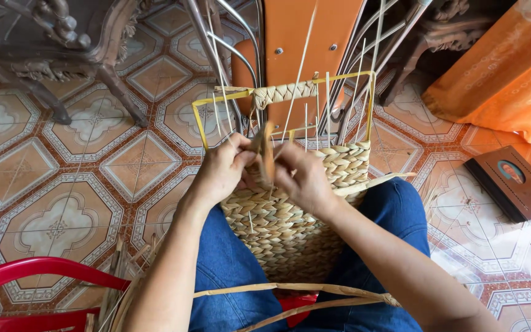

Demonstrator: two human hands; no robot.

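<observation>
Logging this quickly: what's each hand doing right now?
Left hand: closed, pinching the strand at the basket.
Right hand: closed on the same strand.

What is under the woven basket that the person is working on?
The woven basket rests between the person's knees in blue jeans. A red plastic seat shows just below it. The basket hides whether its base touches that seat. Both hands, left hand and right hand, grip a strand at its rim.

1. I'm looking down into what reads as a home room used for handcraft: patterned floor tiles (pixel 62 184) and carved dark wooden furniture (pixel 62 37).
2. An orange cloth (pixel 505 80), a framed portrait (pixel 511 181) and a red plastic chair (pixel 26 276) look domestic.
3. A half-woven basket (pixel 290 215) on a yellow wire frame (pixel 216 98), plus loose fibre strands (pixel 302 292), shows the weaving.
</observation>
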